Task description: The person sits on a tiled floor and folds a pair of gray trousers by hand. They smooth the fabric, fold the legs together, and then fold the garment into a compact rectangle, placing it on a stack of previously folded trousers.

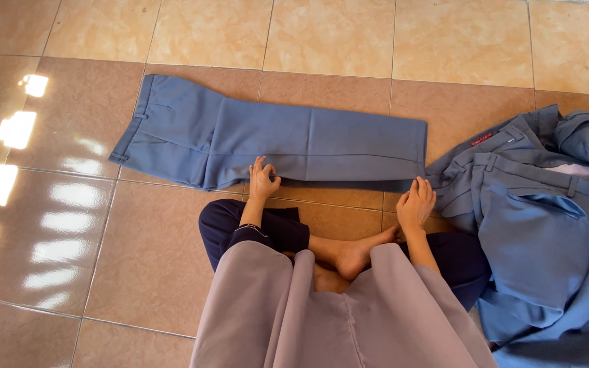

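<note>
A pair of blue trousers (pixel 288 140) lies flat on the tiled floor in front of me, folded leg on leg, waistband to the left and hems to the right. My left hand (pixel 262 178) pinches the near edge of the trousers around the knee. My right hand (pixel 415 203) grips the near corner of the hem end. I sit cross-legged, with my bare feet showing between my knees.
A heap of several more blue trousers (pixel 540 225) lies on the floor at my right, touching my knee. Glossy beige and brown floor tiles (pixel 138 238) surround me, with bright light patches at the left.
</note>
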